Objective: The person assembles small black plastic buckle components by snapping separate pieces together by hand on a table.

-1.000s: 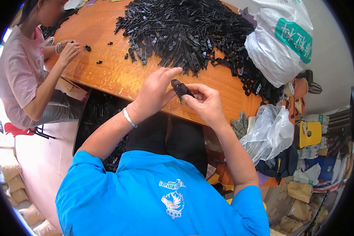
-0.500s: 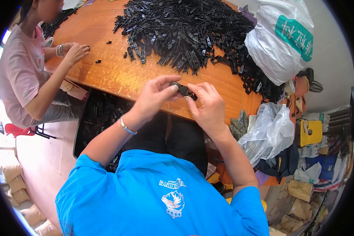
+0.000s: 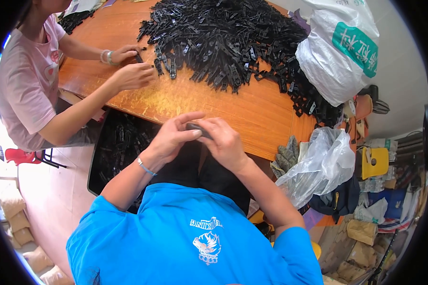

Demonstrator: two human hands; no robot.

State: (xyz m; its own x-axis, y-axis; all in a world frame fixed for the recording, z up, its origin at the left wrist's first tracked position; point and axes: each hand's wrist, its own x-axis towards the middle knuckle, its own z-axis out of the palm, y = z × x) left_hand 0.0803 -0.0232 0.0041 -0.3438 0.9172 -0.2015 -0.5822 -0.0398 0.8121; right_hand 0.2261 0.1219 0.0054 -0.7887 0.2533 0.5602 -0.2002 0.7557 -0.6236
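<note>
Between my two hands, just over the table's near edge, is a small black plastic part (image 3: 198, 128). My left hand (image 3: 172, 137) pinches it from the left, with the index finger stretched out above it. From the right, my right hand (image 3: 222, 142) closes round its other end, and the fingers hide much of it. A large heap of similar black plastic parts (image 3: 223, 40) lies on the wooden table (image 3: 176, 102) beyond my hands.
At the left a person in a pink shirt (image 3: 26, 85) works at the table with a black part in hand. A black bin (image 3: 94, 161) of parts stands below the edge. On the right are a white sack (image 3: 318, 61), a clear plastic bag (image 3: 318, 161) and a grey glove (image 3: 286, 154).
Both my hands have drawn back toward my body and left with the black part, whose shape is now more hidden. The co-worker's hands have reached rightward toward the heap.
</note>
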